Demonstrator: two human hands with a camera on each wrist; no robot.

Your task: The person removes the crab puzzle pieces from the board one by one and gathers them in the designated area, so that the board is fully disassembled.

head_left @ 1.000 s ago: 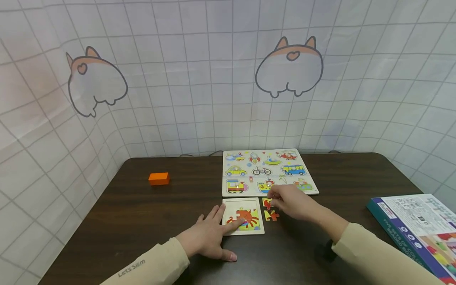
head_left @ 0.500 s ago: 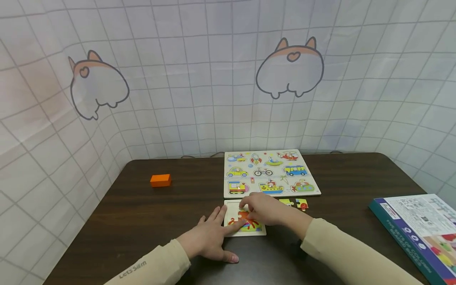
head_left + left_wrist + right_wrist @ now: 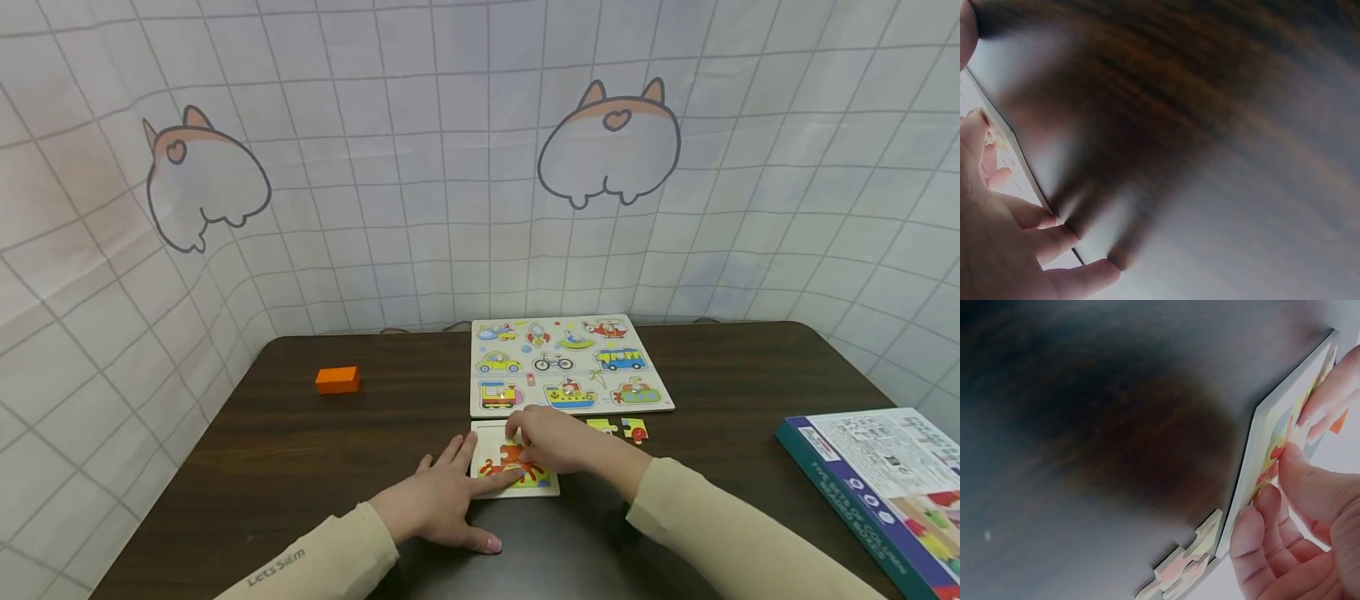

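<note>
A small square jigsaw board point(image 3: 489, 432) with an orange-red crab picture lies on the dark table, its upper part bare. My left hand point(image 3: 438, 502) is spread flat beside it, index finger lying across the picture and thumb on the table. My right hand point(image 3: 558, 442) is over the board's upper right, thumb and curled fingers pinching a puzzle piece that they mostly hide. In the right wrist view the thumb point(image 3: 1300, 478) presses close to the red-and-yellow picture. Loose jigsaw pieces point(image 3: 635, 430) lie right of the board, partly behind the hand.
Behind the jigsaw lies a larger white peg-puzzle board point(image 3: 585, 375) with vehicle pictures. An orange block point(image 3: 337, 380) sits back left. On the right is a teal and purple box point(image 3: 877, 475). A white grid-patterned curtain point(image 3: 420, 208) hangs behind the table.
My right hand has moved left from the loose pieces onto the jigsaw board, uncovering pieces to its right. Over the last half second it stays nearly still. My left hand keeps its place.
</note>
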